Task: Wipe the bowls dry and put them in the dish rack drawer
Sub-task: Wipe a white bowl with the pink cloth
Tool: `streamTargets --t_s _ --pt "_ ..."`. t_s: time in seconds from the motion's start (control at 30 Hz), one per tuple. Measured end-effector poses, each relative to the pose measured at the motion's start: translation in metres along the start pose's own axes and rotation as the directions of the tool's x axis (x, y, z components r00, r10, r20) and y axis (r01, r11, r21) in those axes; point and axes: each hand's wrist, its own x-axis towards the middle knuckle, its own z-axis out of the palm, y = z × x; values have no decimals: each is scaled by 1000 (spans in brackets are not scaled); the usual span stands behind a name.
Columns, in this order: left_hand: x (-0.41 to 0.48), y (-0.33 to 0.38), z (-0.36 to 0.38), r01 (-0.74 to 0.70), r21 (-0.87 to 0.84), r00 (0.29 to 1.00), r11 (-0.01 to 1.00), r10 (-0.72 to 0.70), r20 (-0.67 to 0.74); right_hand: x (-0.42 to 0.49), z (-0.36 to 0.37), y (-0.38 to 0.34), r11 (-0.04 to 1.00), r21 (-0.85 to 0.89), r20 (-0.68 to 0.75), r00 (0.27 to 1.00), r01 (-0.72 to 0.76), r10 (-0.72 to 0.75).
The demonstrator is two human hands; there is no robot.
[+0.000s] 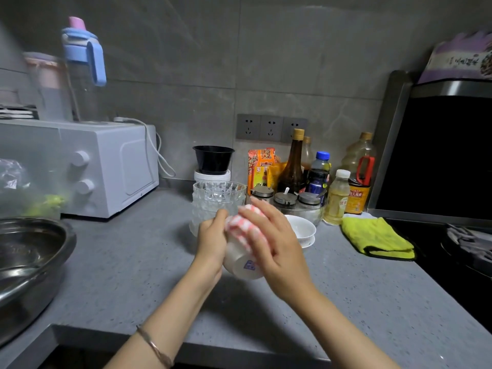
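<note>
Left grip (211,241) is clamping one bowl (241,263); right grip (277,246) is curling round one cloth (239,225) at its mouth; two stacked bowls (303,230) are sitting behind.

The grey speckled counter (119,275) carries a white microwave (106,166) at the back left, a stack of glass bowls (217,199) near the middle, a white tub (212,176) behind it, two nested white bowls (303,229), bottles (292,166) at the back and a yellow cloth (378,238) to the right.
</note>
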Motion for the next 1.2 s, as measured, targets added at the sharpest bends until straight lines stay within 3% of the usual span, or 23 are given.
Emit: streamTargets --t_s 0.07,0.17,0.23,0.33,0.4,0.5,0.57,0.7,0.83,1.0,1.03,1.1,1.13,1.2 --pt "-2 3 0 6 5 1000 1000 -6 -8 6 -4 0 966 215 7 990 -141 143" --pt "-7 5 -2 71 -114 997 991 -71 4 9 -10 0 804 449 87 915 -390 394" --pt "-10 5 -4 142 -191 989 971 -133 60 9 -13 -2 708 508 157 861 -490 483" --pt "-6 3 -7 95 -54 993 994 -91 72 12 -19 -3 657 529 211 834 -536 510" --pt "-3 4 -9 -30 96 996 995 22 81 16 -21 -4 705 503 173 858 -499 484" --pt "0 6 -9 -187 205 972 961 151 181 16 -15 6 885 294 137 932 -362 336" --pt "0 3 -6 -228 253 967 940 188 174 13 -9 9 933 213 98 956 -290 275" --pt "5 -3 -3 -88 95 995 992 93 -43 5 -3 8 932 263 1 966 -248 257" --pt "4 7 -8 -5 -108 977 994 -18 -210 -13 -1 11 982 184 66 998 -30 18" --pt "-6 8 0 26 -101 992 995 -39 -120 -11 6 0 986 -44 -5 987 163 -163" --pt "-8 6 2 25 -98 994 995 -35 -105 -6 6 -1 991 -36 -41 991 129 -131" --pt "-9 6 4 22 -135 992 991 -38 -118 5 3 -6 990 139 -91 995 -34 47" --pt "-10 7 4 35 -178 990 983 -58 -126 9 1 -8 951 273 -85 982 -142 171" --pt "-12 8 4 78 -295 988 952 -113 -102 12 2 -11 760 528 15 899 -379 438"
